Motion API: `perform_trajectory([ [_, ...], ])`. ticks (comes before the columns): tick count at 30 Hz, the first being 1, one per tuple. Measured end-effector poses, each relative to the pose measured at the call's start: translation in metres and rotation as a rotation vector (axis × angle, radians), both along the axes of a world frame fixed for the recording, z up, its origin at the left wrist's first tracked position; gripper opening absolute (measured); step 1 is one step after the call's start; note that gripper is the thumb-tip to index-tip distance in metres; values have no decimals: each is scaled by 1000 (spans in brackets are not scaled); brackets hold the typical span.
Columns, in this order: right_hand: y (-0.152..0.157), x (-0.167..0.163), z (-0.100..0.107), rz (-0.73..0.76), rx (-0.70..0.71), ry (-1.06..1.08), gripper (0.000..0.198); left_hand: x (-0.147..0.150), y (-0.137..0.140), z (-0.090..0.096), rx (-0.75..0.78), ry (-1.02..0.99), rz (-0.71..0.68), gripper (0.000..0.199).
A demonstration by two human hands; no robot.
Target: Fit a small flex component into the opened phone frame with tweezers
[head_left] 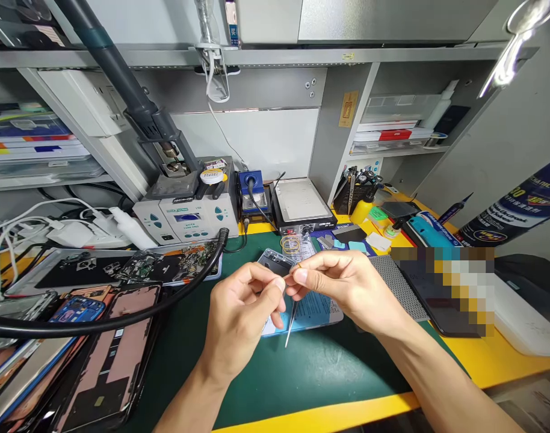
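My left hand [239, 316] and my right hand [342, 285] meet fingertip to fingertip above the bench mat. A tiny gold-coloured piece [299, 265] shows at the right thumb and forefinger, too small to name. The left thumb and forefinger are pinched; what they hold, if anything, is hidden. A slim silver tool [290, 325] points down from below my right fingers; whether they hold it cannot be told. Behind the hands lies a dark phone part [275, 260], partly covered. Under them is a blue and white printed sheet or box [322, 307].
On the left are stacked phone housings [117, 343], a tray of circuit boards [180, 264] and a black hose [166, 316] arching over. A grey rework station [189, 210] and a heating plate [302, 201] stand behind. A dark phone [423, 288] and a large spray can [514, 204] are right.
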State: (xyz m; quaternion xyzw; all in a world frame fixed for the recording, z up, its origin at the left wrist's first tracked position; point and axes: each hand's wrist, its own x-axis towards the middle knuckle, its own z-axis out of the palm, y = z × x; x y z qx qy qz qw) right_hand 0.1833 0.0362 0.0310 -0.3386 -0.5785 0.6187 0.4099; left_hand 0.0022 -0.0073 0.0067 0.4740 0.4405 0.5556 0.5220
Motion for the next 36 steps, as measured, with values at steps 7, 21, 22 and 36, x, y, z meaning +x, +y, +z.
perform_trajectory([
  [7,0,-2,0,-31,-26,5,14,0,2,-1,-56,-19,2,20],
  [21,-1,-7,-4,-81,-96,92,10,8,-3,7,4,53,93,14],
  [22,-1,-8,-5,-87,-107,108,10,9,-3,7,15,52,96,13],
  [36,-1,-11,-2,-20,-281,175,17,10,-6,7,47,12,121,14],
])
